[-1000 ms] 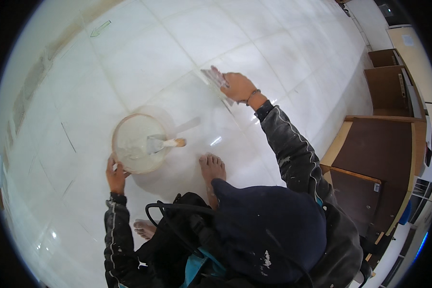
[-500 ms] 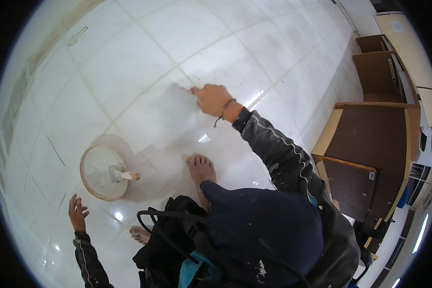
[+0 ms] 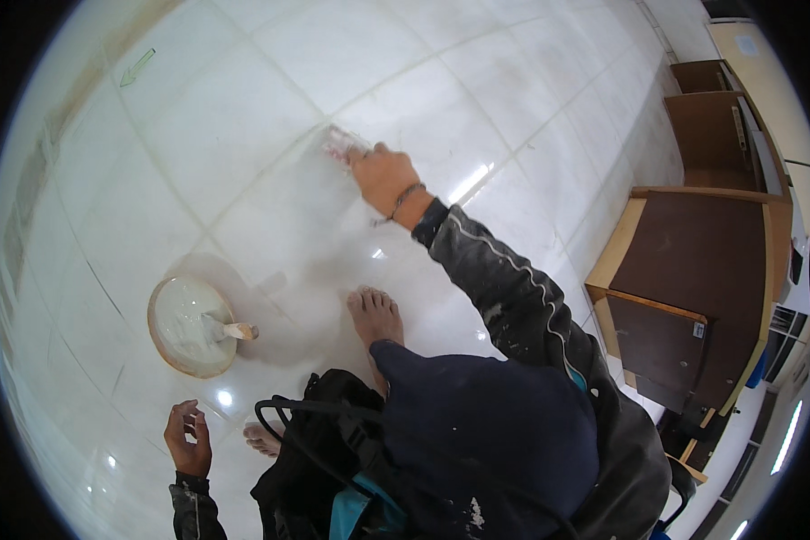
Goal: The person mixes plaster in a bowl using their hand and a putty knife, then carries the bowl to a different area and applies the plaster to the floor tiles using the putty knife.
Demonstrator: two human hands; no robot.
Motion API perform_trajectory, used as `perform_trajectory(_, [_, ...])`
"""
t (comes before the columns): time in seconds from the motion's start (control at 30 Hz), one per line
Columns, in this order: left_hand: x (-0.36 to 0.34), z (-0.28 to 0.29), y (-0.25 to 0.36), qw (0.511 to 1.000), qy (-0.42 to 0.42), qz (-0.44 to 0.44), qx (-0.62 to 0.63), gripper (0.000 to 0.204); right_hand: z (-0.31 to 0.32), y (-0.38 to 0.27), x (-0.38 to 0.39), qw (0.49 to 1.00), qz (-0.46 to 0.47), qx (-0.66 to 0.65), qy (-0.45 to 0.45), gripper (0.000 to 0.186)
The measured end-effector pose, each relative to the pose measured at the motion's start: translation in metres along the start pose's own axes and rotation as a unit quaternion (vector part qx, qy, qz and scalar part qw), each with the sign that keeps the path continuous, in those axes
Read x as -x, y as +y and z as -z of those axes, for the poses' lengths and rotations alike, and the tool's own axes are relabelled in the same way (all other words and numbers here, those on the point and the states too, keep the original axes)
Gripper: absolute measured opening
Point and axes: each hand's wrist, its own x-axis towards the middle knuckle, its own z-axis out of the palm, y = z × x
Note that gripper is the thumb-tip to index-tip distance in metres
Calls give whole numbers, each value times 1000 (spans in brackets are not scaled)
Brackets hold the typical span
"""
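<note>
My right hand (image 3: 385, 180) is closed on a small whitish, pink-tinged piece (image 3: 345, 144), pressed to the white tiled floor (image 3: 270, 90) beside a tile joint. Motion blurs the piece, so its kind cannot be made out. My left hand (image 3: 189, 438) hangs at the lower left with its fingers apart, loosely bent, and nothing in them. Just beyond it stands a round bowl (image 3: 157, 335) with a brownish rim, holding wet white paste (image 3: 182, 310). A putty knife with a wooden handle (image 3: 241, 331) leans in the paste, its handle over the bowl's right rim.
Brown wooden cabinets (image 3: 684, 279) line the right side. A green arrow (image 3: 138, 68) marks the floor at the upper left. My bare foot (image 3: 375, 315) stands between the bowl and my right arm. A black bag with a looped cable (image 3: 333, 407) hangs at my front.
My right hand has shifted slightly left and up along the floor with the piece it holds. My left hand has moved right and down, away from the bowl's near side.
</note>
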Motion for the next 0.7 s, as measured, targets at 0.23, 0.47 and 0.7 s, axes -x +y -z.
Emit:
perform_trajectory(0.23, [19,34,4,997,10,66,-26,20,33,26,-3,992,79,-21,-99,28])
perform_trajectory(0.47, [21,62,16,995,-11,97,-3,24,-20,-14,52,995,-60,27,-79,37])
perform_trajectory(0.7, [10,76,41,982,-33,143,119,34,-14,-37,72,990,-124,-46,-39,44])
